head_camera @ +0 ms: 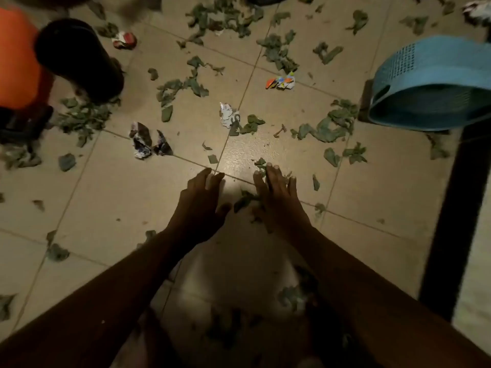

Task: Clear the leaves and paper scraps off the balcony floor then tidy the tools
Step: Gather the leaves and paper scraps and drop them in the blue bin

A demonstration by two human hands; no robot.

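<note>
Green leaves lie scattered over the beige tiled balcony floor. Crumpled paper scraps lie among them: a white one, a dark printed one, a colourful one and a red-white one. My left hand is flat on the tile with fingers straight. My right hand lies flat beside it, its fingertips on a small leaf. Another leaf sits between the two hands. Neither hand holds anything.
A blue plastic basket lies tipped at the right. A black cylinder and an orange object stand at the left. A dark vertical post runs down the right side. More leaves lie near my arms.
</note>
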